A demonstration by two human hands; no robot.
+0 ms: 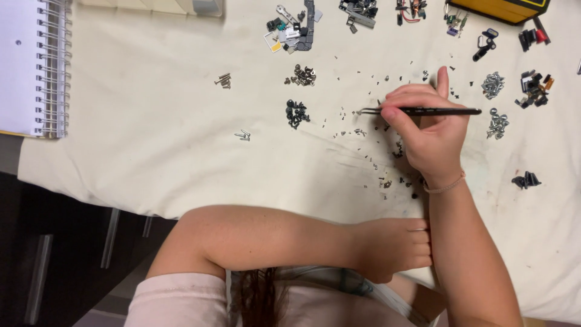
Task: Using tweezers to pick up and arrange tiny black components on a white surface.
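Nearest the camera, the left forearm lies folded across the person's body at the table's near edge, and the left hand (393, 248) rests with its fingers curled loosely together against the right forearm, holding nothing.

On the left end of the cream cloth (151, 151) lies a spiral notebook (30, 66) with a blank white page. Further right, a few silver screws (223, 79) sit well apart from another small silver pair (242, 135). Near the middle there is a cluster of dark screws (296, 113), with a mixed heap of grey screws (304, 75) above it and small flat parts (293, 27) by the far edge.

Right of centre, the right hand (426, 130) pinches black tweezers (423, 111) between thumb and fingers; they lie level, tips pointing left and touching down among tiny scattered screws (357, 130) on the cloth. Beyond the hand lie two heaps of shiny screws (493, 85), black clips (525, 180), and a yellow box (502, 7) at the far corner.
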